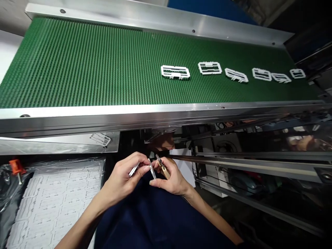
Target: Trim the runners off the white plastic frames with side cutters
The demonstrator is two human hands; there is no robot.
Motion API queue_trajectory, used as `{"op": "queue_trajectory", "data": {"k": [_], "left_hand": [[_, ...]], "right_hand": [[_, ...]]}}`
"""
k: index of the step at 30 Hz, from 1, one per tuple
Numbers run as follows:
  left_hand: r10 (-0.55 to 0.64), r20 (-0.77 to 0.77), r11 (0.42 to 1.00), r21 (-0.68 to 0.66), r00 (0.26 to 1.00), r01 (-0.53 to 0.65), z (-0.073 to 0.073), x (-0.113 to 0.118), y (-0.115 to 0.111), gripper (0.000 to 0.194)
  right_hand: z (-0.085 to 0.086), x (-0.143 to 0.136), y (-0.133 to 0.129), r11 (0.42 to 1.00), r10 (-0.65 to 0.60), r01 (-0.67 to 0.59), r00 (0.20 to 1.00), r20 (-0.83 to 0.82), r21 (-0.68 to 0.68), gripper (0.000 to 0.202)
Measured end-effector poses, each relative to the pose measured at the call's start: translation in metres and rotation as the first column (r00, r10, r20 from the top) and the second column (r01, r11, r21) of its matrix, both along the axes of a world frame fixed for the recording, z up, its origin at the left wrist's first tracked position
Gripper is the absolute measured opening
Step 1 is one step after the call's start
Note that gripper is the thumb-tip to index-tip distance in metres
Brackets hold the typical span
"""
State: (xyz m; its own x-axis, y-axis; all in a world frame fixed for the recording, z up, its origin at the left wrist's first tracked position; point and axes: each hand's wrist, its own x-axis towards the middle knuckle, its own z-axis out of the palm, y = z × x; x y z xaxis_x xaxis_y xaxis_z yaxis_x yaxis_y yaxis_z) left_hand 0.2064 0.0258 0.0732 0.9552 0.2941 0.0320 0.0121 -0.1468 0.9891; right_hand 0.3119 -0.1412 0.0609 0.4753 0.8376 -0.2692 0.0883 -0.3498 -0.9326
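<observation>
Near my body, below the conveyor, my left hand is closed on a white plastic frame, which I see nearly edge-on. Part of the piece is hidden behind my left fingers. Close beside it, my right hand grips a pair of nippers with a dark metal head and tan handles. The thumb of my right hand lies by the lower end of the white frame; whether it touches I cannot tell.
Several white plastic frames lie on the green conveyor belt, bordered by a metal rail. At lower left, a plastic-lined box holds stacked white parts. An orange-handled object sits beside it. Another frame rests on a ledge.
</observation>
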Motion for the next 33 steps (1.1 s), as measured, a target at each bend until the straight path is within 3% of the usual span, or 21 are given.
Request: {"op": "queue_trajectory", "data": {"k": [8,11,15,21,27,30,33], "left_hand": [[-0.172,0.014,0.971,0.171,0.985,0.167,-0.006,-0.001,0.002,0.009],[-0.147,0.008,0.970,0.198,0.989,0.143,-0.007,0.000,0.000,0.010],[-0.065,-0.017,0.992,0.111,0.998,0.067,-0.011,-0.001,-0.002,0.013],[-0.112,-0.118,0.993,-0.046,0.987,0.107,-0.018,-0.005,-0.008,0.016],[-0.156,-0.156,0.988,-0.035,0.975,0.153,-0.014,-0.012,-0.017,0.017],[-0.165,-0.176,0.986,0.000,0.970,0.168,-0.010,-0.011,-0.016,0.017],[-0.184,-0.206,0.981,0.024,0.961,0.193,-0.008,-0.010,-0.013,0.017]], "right_hand": [[0.004,0.000,-0.003,0.997,0.057,-0.047,0.985,0.166,-0.063,0.046],[0.005,-0.003,-0.003,0.997,0.061,-0.049,0.975,0.212,-0.058,0.049],[0.001,-0.010,-0.003,0.996,0.048,-0.034,0.982,0.184,-0.081,0.051],[-0.004,-0.021,-0.007,0.988,0.102,-0.086,0.987,0.123,-0.128,0.050],[0.013,-0.006,-0.023,0.965,0.223,-0.203,0.969,0.110,-0.167,0.053],[0.031,0.012,-0.029,0.925,0.316,-0.217,0.896,0.312,-0.312,0.035],[0.049,0.023,-0.029,0.859,0.459,-0.236,0.748,0.479,-0.453,0.028]]}}
